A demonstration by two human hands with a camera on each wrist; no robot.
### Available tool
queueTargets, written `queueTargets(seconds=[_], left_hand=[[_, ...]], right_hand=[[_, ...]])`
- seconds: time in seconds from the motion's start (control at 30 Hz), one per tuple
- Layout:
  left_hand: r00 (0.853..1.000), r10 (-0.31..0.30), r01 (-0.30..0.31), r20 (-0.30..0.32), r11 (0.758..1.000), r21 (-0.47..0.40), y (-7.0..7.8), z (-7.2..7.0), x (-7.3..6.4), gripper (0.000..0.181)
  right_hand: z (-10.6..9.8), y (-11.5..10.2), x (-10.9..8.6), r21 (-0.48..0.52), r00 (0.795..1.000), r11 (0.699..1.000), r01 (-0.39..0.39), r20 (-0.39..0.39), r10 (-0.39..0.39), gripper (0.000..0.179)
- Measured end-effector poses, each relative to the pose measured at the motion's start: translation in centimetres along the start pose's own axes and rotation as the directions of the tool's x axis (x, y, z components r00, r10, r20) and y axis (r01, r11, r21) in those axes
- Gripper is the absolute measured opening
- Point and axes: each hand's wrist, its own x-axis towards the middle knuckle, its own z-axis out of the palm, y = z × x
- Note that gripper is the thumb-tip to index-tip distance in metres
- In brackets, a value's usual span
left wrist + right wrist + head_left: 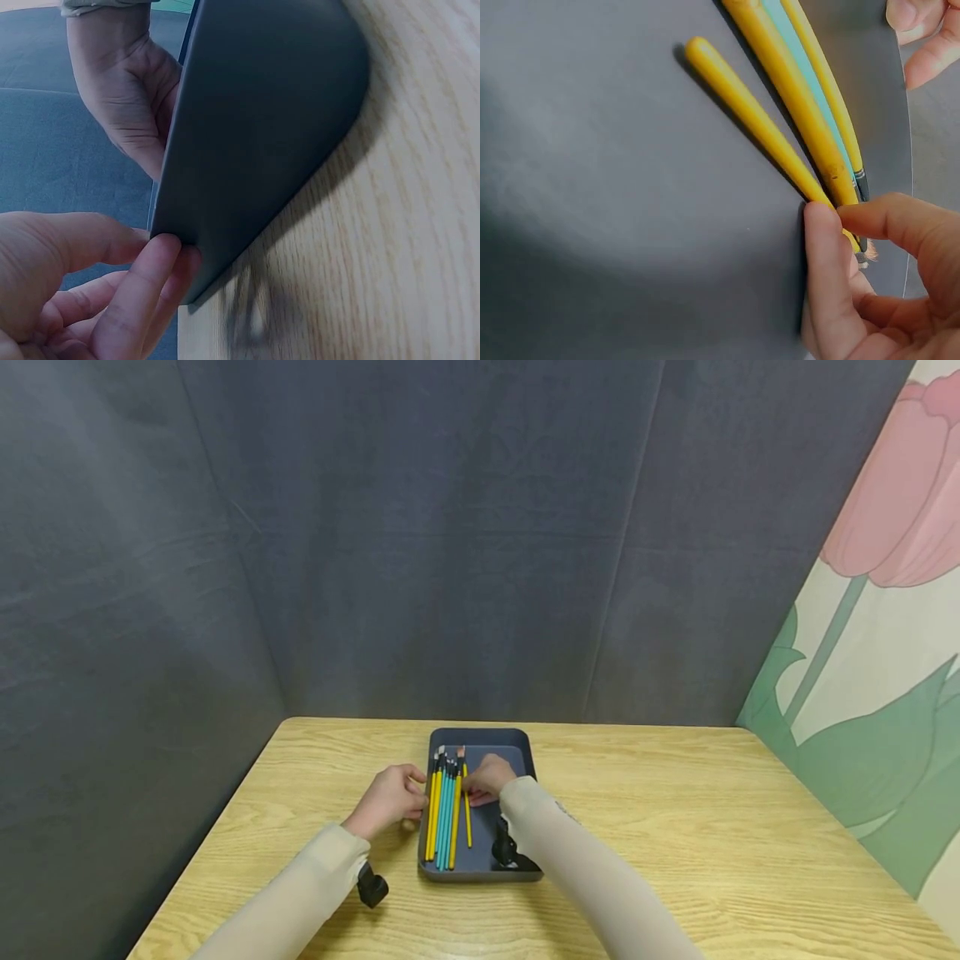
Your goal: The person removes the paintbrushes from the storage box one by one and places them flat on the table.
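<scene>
A dark grey rectangular tray [495,870] lies on the table with several yellow and teal paintbrushes [442,814] side by side along its left half, bristles toward the far end. My left hand [392,797] holds the tray's left rim; in the left wrist view its thumb and fingertips [161,247] meet at the edge of the outer wall. Inside the tray, my right hand [489,779] pinches a thin yellow paintbrush [754,131] between thumb and finger, near its bristle end. This brush lies just right of the others, its handle end angled away from them.
The wooden table [675,827] extends around the tray on all sides. Dark grey cloth [450,543] hangs behind and to the left, and a wall with a painted tulip [885,502] rises on the right. Black wrist cameras [372,885] sit under both sleeves.
</scene>
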Motion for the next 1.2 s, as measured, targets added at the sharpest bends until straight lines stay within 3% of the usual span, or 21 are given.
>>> queueTargets(seconds=[0.33, 1.2], left_hand=[[1.0, 0.007, -0.007, -0.004, 1.0, 0.008, -0.04, 0.05, -0.1, 0.035], [1.0, 0.004, -0.004, 0.007, 1.0, -0.002, 0.07, -0.07, 0.01, 0.036]], right_hand=[[-0.29, -0.02, -0.63, 0.052, 0.999, 0.999, 0.016, 0.04, -0.018, 0.008], [-0.12, -0.15, -0.21, 0.004, 0.999, 1.0, 0.004, 0.047, -0.005, 0.012]])
